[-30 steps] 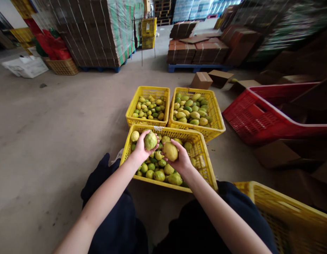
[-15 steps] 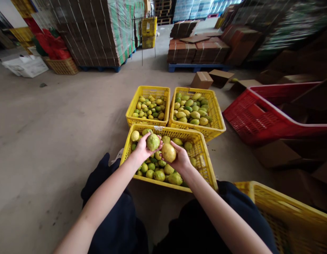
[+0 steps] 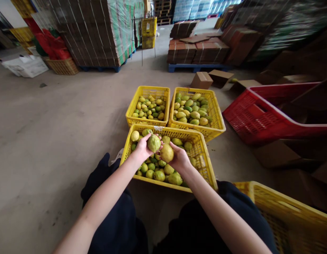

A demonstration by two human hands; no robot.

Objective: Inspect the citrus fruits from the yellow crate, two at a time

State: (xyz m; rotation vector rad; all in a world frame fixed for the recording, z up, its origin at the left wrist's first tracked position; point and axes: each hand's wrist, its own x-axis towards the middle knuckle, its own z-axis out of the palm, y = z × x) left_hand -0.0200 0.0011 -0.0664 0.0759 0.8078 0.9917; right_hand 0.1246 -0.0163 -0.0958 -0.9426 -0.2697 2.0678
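A greenish, bumpy lemon (image 3: 154, 143) rests in my left hand (image 3: 142, 149), its fingers curled beneath and behind it. My right hand (image 3: 180, 157) grips a yellower, smoother lemon (image 3: 167, 153) from the right side. The two fruits are held side by side, almost touching, above the near yellow crate (image 3: 209, 168). Inside that crate lie many green and yellow lemons (image 3: 159, 175), partly hidden by my hands and forearms.
Two more yellow crates of lemons, left (image 3: 129, 112) and right (image 3: 218, 118), stand just beyond. A red crate (image 3: 258, 120) is at the right, and another yellow crate (image 3: 298, 211) at lower right. Cardboard boxes (image 3: 202, 80) and stacked cartons on a blue pallet (image 3: 197, 67) lie farther back.
The lemon in my right hand has shifted slightly left, closer to the one in my left hand. My left hand's lemon has moved a touch right. The crates have not moved.
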